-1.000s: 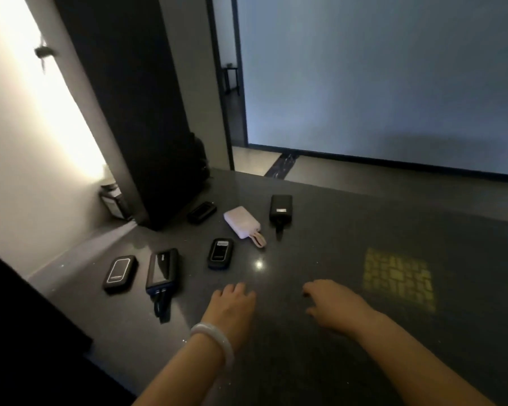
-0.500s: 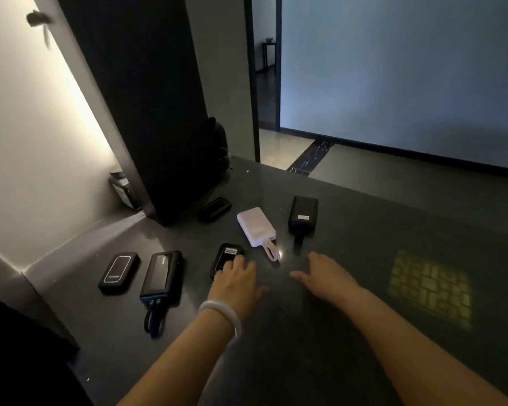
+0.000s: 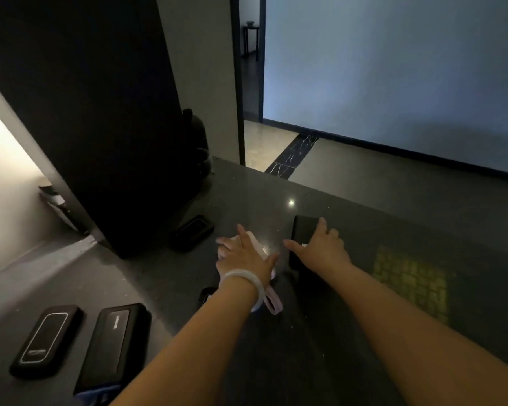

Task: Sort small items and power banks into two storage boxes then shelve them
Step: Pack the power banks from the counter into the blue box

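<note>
Early stage: spread left hand (image 3: 244,253) on white power bank (image 3: 257,244), spread right hand (image 3: 320,249) on black power bank (image 3: 304,230); nothing boxed, no storage boxes visible on bench (image 3: 349,317).

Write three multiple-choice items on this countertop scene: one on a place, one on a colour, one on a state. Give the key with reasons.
1. Where does the left hand lie?
A. on the white power bank
B. on the floor
C. on the wall

2. What colour is the power bank under the right hand?
A. red
B. black
C. yellow

3. How are the right hand's fingers?
A. balled in a fist
B. pinching a cable
C. spread over the power bank

Key: 1 A, white casing shows beside its fingers; 2 B, the casing looks dark black; 3 C, the fingers lie spread, with no grip visible.
</note>
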### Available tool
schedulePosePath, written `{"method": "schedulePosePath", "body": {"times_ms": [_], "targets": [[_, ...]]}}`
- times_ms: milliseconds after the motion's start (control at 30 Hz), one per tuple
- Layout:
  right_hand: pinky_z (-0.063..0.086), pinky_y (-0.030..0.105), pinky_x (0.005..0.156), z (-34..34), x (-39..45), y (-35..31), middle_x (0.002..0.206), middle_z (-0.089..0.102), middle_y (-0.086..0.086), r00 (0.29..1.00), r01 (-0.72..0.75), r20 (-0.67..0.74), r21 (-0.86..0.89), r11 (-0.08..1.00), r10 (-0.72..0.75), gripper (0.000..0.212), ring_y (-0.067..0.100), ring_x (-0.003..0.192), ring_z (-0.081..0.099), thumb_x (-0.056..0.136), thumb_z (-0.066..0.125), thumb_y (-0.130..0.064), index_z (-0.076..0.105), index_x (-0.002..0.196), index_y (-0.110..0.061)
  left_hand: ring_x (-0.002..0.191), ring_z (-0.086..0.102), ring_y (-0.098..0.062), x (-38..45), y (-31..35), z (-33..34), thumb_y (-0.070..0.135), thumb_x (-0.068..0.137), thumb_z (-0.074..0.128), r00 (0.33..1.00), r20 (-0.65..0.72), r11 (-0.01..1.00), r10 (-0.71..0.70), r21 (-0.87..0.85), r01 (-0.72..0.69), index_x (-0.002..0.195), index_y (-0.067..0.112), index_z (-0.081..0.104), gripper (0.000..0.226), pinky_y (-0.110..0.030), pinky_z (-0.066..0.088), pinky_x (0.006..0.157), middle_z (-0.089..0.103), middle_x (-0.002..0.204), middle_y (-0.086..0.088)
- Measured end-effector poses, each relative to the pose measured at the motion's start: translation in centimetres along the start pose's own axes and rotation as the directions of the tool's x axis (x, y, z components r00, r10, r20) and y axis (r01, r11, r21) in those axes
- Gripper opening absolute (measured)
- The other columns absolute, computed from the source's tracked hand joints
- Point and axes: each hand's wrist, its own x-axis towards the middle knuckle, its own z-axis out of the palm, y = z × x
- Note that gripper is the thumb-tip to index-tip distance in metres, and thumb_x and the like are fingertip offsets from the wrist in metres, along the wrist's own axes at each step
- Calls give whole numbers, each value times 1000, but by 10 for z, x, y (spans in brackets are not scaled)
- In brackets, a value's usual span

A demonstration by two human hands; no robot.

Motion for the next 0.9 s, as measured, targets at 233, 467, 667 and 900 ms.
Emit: {"method": "schedulePosePath", "body": {"times_ms": [233,467,667,900], "targets": [[30,45,108,19,15,-5,150,21,21,994,7,-108,-156,988,-24,101,37,135,24,84,53,-64,0,152,-12,132,24,-41,12,0,23,71,86,33,994,-99,998,41,47,-36,152,14,-5,95,-43,37,102,6,147,-30],[28,41,110,21,-50,35,149,24,15,990,91,-94,-187,978,-110,97,32,133,26,84,57,-54,-3,153,-21,130,24,-38,-26,-5,20,63,84,46,982,-35,982,185,-32,-186,150,25,0,89,-46,37,103,8,148,-20],[28,37,110,21,-159,96,151,22,5,995,79,-54,-166,983,-89,99,25,131,28,81,59,-55,-6,152,-30,131,23,-37,-121,-22,32,66,84,45,939,39,940,341,4,-341,151,25,-3,92,-44,34,105,7,152,-21],[27,38,112,14,-242,151,151,20,-8,995,18,93,38,999,-22,114,19,136,23,69,76,-53,-4,149,-41,134,17,-32,-216,-49,42,65,78,55,848,200,869,492,-53,-492,146,39,-8,97,-43,32,108,-1,152,-8]]}}
